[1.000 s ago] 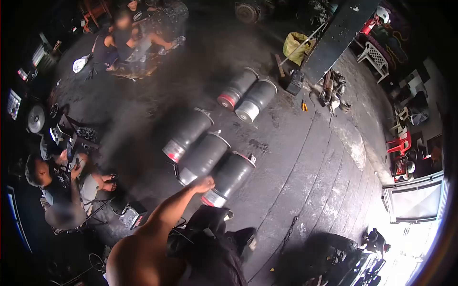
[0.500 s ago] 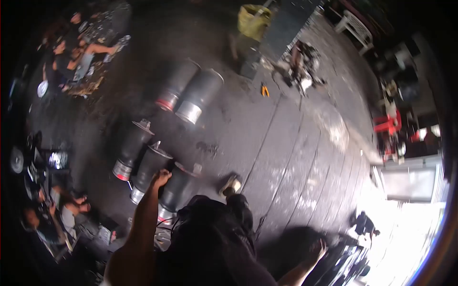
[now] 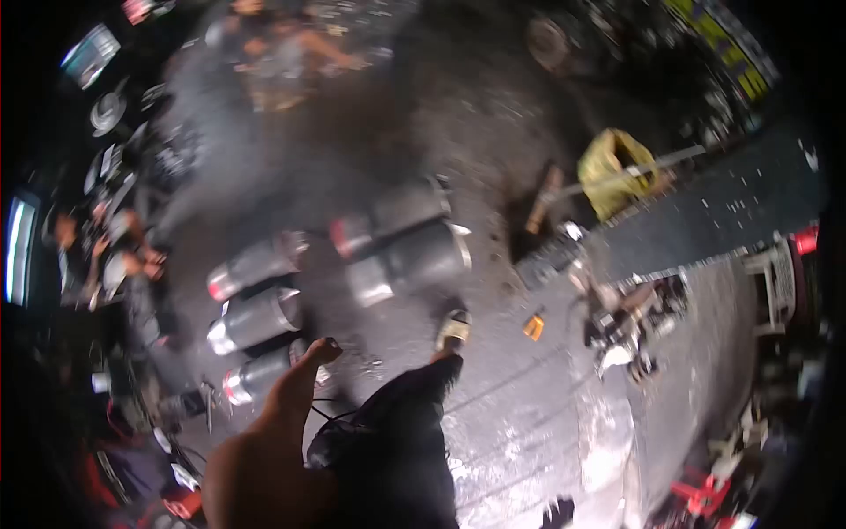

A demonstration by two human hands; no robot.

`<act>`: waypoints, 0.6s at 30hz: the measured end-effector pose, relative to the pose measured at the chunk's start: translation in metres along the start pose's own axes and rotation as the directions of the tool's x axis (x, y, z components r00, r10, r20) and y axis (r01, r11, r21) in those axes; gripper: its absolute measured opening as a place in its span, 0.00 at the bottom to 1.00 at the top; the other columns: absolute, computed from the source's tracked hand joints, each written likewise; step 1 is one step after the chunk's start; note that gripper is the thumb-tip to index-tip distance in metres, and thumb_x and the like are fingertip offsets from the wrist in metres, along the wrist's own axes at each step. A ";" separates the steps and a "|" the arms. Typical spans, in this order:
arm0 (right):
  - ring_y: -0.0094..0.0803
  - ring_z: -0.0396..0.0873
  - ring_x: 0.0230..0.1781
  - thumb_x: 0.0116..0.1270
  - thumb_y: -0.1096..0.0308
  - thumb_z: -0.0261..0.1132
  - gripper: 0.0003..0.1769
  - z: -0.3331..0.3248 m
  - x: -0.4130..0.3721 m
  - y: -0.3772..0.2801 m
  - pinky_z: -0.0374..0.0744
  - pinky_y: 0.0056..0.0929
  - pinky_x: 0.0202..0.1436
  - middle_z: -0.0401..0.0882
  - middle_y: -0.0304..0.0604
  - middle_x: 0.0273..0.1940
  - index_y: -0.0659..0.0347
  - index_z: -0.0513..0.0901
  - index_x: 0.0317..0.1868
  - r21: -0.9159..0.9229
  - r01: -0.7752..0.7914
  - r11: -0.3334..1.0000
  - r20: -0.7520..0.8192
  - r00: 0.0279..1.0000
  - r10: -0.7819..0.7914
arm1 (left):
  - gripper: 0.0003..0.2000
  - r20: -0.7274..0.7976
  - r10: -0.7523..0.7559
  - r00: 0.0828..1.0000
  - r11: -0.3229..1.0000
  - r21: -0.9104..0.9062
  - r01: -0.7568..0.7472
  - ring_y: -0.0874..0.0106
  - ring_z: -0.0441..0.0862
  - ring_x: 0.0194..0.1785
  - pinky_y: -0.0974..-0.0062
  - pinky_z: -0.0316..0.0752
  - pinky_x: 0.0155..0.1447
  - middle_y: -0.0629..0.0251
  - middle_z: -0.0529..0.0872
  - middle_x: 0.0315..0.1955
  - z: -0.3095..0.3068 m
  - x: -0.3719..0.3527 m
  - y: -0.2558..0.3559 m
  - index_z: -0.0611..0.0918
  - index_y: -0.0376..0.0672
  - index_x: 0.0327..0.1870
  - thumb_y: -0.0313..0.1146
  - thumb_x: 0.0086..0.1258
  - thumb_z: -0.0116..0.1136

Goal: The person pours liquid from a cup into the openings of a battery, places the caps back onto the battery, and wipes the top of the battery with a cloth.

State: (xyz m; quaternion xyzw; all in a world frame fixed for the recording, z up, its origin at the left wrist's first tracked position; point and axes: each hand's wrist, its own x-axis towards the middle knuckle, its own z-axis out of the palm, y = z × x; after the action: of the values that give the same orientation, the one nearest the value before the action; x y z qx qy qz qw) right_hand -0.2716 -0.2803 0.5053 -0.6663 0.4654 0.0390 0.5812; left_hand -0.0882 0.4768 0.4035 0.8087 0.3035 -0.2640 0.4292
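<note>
My left hand [image 3: 315, 353] reaches out from the lower left over the dark floor, at the right end of the nearest grey cylinder [image 3: 257, 376], which has a red band. Blur hides whether the fingers grip it. Two more like cylinders lie side by side just beyond, the middle cylinder [image 3: 256, 319] and the far cylinder [image 3: 256, 263]. A pair of larger cylinders [image 3: 407, 262] lies further right. My dark trouser leg and shoe [image 3: 454, 330] stand between them. My right hand is out of sight.
People sit at the left [image 3: 132, 260] and at the top [image 3: 286, 48]. A yellow bag [image 3: 617, 163], a long dark panel [image 3: 705, 220], a pile of metal parts [image 3: 626, 331] and a small orange tool [image 3: 533, 326] lie to the right.
The view has swung round and blurred. The cylinders now lie left of my leg, my left hand stays at the nearest one's end, and my right hand has left the view.
</note>
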 end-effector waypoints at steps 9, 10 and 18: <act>0.21 0.81 0.35 0.65 0.64 0.67 0.25 0.162 0.168 -0.305 0.76 0.21 0.33 0.85 0.36 0.38 0.59 0.74 0.61 -0.601 0.305 0.739 0.543 0.834 0.097 | 0.04 -0.017 0.675 0.737 0.718 -0.216 -0.662 0.62 0.82 0.41 0.69 0.77 0.41 0.54 0.84 0.38 0.096 0.075 0.287 0.80 0.36 0.37 0.26 0.64 0.59; 0.20 0.81 0.33 0.65 0.67 0.66 0.21 0.172 0.202 -0.337 0.76 0.20 0.31 0.85 0.37 0.36 0.60 0.76 0.58 -0.549 0.215 0.808 0.435 0.899 0.056 | 0.05 -0.017 0.597 0.802 0.769 -0.273 -0.578 0.65 0.83 0.41 0.70 0.77 0.41 0.56 0.84 0.37 0.112 0.073 0.309 0.80 0.37 0.39 0.27 0.65 0.59; 0.33 0.83 0.34 0.61 0.64 0.67 0.21 0.368 0.591 -0.385 0.79 0.31 0.36 0.85 0.48 0.38 0.63 0.77 0.54 -0.656 0.632 0.413 0.658 0.746 -0.098 | 0.23 -0.539 -0.568 0.622 0.671 -0.741 -0.028 0.68 0.77 0.48 0.72 0.73 0.52 0.59 0.75 0.49 0.310 0.006 0.307 0.65 0.43 0.66 0.28 0.71 0.53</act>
State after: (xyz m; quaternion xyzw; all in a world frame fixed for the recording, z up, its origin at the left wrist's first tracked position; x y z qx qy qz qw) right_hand 0.4978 -0.3638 0.3209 -0.9114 0.0397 0.3074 0.2708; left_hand 0.0843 0.0765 0.4110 0.5610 0.6526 0.1507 0.4864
